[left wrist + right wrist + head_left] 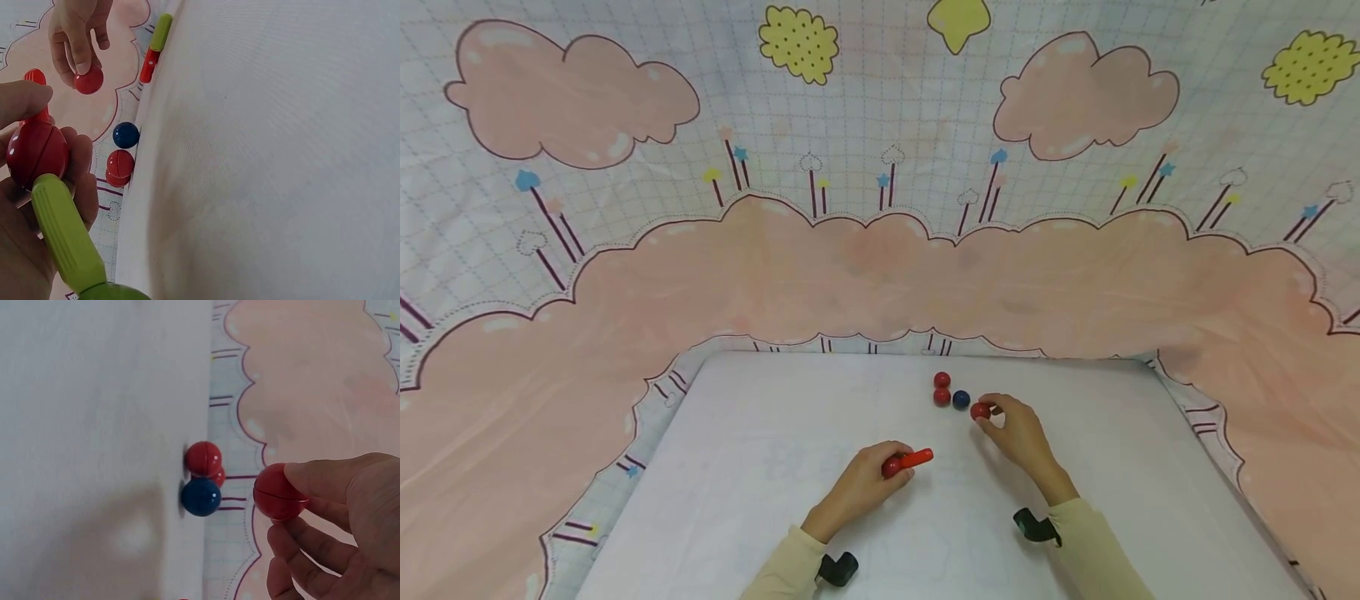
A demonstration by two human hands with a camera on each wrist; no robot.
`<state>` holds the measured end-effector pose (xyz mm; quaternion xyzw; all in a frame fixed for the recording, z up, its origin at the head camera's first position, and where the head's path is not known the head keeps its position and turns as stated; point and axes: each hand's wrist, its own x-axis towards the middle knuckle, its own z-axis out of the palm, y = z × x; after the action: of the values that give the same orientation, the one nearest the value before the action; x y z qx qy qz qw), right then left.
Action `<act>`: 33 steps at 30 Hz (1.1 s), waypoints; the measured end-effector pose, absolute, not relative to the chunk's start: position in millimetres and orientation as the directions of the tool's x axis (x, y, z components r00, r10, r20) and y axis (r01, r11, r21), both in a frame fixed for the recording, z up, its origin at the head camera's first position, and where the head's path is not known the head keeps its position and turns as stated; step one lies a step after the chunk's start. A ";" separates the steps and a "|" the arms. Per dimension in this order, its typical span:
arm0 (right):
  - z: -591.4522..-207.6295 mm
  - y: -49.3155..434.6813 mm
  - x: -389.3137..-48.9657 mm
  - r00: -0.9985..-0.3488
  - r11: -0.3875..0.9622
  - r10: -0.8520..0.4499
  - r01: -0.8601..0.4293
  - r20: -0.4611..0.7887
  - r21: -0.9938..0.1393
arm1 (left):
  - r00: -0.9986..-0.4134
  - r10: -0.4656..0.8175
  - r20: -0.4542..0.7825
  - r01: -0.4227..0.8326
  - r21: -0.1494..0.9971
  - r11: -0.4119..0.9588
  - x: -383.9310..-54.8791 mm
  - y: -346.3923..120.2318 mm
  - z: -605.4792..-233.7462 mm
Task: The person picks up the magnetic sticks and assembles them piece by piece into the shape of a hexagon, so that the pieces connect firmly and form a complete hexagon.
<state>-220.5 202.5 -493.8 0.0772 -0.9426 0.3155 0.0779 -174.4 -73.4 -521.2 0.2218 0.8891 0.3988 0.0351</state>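
My left hand (859,483) grips a red ball (891,467) with a short red rod (919,457) sticking out to the right. In the left wrist view a green rod (67,234) also joins this ball, and a rounded green piece (115,292) sits at its far end; the palm hides both in the head view. Between thumb and fingers, my right hand (1024,437) pinches another red ball (275,494). Just left of it on the table lie a blue ball (961,400) and two red balls, one nearer (942,397) and one farther (942,380).
The white table (760,417) stands before a cloth backdrop (880,275) printed with clouds. A rod piece, part green and part red (155,49), shows on the table past the right hand in the left wrist view. Dark wrist devices (838,569) hang at both sleeves.
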 end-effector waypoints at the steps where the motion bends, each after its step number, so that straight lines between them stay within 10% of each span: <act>1: -493.1 201.5 -219.0 -0.978 0.784 -0.093 -0.188 0.188 -0.592 | -0.899 0.422 0.114 0.366 0.723 0.586 -174.6 -73.3 -521.3; 33: -478.1 171.2 -181.0 -0.963 0.665 -0.162 -0.268 0.216 -0.697 | -0.918 0.378 0.118 0.341 0.721 0.604 -177.8 -74.3 -523.6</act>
<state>-181.0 171.2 -478.1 0.1182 -0.9098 0.3921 0.0677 -177.8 -74.3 -523.6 0.2009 0.8951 0.3973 0.0231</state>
